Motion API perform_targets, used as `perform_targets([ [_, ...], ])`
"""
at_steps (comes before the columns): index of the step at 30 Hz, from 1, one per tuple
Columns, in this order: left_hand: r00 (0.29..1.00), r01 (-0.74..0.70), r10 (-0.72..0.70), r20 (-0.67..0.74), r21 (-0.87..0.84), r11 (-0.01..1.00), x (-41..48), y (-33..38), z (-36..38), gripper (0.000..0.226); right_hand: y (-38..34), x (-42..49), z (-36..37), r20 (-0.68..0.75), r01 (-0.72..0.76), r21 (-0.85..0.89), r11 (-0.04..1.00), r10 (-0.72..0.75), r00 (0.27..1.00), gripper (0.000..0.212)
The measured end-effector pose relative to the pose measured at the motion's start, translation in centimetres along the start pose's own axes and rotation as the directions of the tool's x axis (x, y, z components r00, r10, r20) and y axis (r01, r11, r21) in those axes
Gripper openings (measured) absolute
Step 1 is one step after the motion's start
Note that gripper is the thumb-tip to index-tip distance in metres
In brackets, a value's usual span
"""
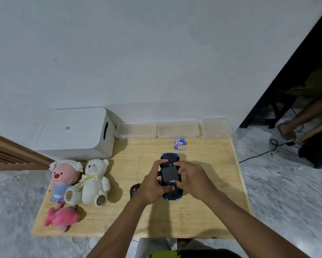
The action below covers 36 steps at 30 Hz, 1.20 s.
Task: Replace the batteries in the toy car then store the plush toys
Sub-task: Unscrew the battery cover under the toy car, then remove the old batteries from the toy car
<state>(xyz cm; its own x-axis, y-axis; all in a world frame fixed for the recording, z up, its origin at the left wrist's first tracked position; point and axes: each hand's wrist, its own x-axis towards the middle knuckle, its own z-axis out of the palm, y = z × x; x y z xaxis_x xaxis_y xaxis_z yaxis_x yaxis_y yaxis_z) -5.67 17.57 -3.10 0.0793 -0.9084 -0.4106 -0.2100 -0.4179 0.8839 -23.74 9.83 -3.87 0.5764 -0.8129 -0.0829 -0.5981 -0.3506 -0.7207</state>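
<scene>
A blue and black toy car [169,174] lies upside down on the wooden table [203,211], its black underside facing up. My left hand [153,185] grips its left side, fingers over the front and thumb near the rear. My right hand [191,178] holds its right side with fingertips pressing on the battery cover. Three blue-and-white batteries [179,144] lie just beyond the car. At the table's left sit a white teddy bear [93,182], a pink-faced plush in blue [63,178] and a pink plush [60,218].
A white lidded storage box [74,134] stands at the back left. Three clear plastic containers [176,129] line the back edge against the wall. A black remote control [134,189] lies partly under my left wrist. Someone's leg [301,116] and cables show at far right.
</scene>
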Motion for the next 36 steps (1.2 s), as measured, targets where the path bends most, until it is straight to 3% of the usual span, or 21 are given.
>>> perform_targets([
  [3, 1.000, 0.011, -0.011, -0.009, -0.011, 1.000, 0.0, -0.2, 0.1, 0.088, 0.3, -0.6, -1.1, -0.056, 0.013, -0.033, 0.999, -0.015, 0.998, 0.058],
  [7, 0.999, 0.032, -0.032, -0.012, -0.022, 0.999, 0.1, -0.7, -0.1, 0.091, 4.0, -2.1, -3.7, -0.194, -0.171, 0.008, 0.985, 0.169, 0.966, 0.056],
  [12, 0.998, 0.061, -0.060, 0.009, -0.020, 0.998, 0.3, -1.3, -0.1, 0.095, 8.5, -5.1, -4.4, -0.096, -0.351, 0.000, 0.936, 0.350, 0.932, 0.058],
  [19, 0.996, 0.083, -0.082, 0.039, -0.026, 0.996, 0.2, -1.4, 0.1, 0.097, 10.2, -5.7, -3.1, -0.042, -0.405, -0.044, 0.913, 0.404, 0.914, 0.066],
  [22, 0.996, 0.075, -0.075, 0.038, -0.014, 0.997, -0.1, -1.1, 0.2, 0.099, 8.9, -5.5, -3.6, -0.058, -0.446, 0.004, 0.895, 0.445, 0.893, 0.067],
  [27, 1.000, 0.024, -0.024, 0.013, 0.044, 0.999, -0.4, -0.3, 0.8, 0.100, 1.4, -3.2, -2.0, -0.169, -0.358, 0.124, 0.925, 0.375, 0.911, 0.023],
  [30, 1.000, -0.025, 0.027, -0.017, 0.090, 0.996, -0.5, 0.4, 1.3, 0.100, -2.9, -1.7, -0.3, -0.192, -0.351, 0.066, 0.934, 0.357, 0.914, 0.026],
  [36, 0.989, -0.113, 0.123, -0.078, 0.122, 0.986, -0.9, 1.0, 1.1, 0.099, -5.6, -0.1, 1.7, -0.333, -0.434, 0.004, 0.901, 0.411, 0.849, 0.031],
])
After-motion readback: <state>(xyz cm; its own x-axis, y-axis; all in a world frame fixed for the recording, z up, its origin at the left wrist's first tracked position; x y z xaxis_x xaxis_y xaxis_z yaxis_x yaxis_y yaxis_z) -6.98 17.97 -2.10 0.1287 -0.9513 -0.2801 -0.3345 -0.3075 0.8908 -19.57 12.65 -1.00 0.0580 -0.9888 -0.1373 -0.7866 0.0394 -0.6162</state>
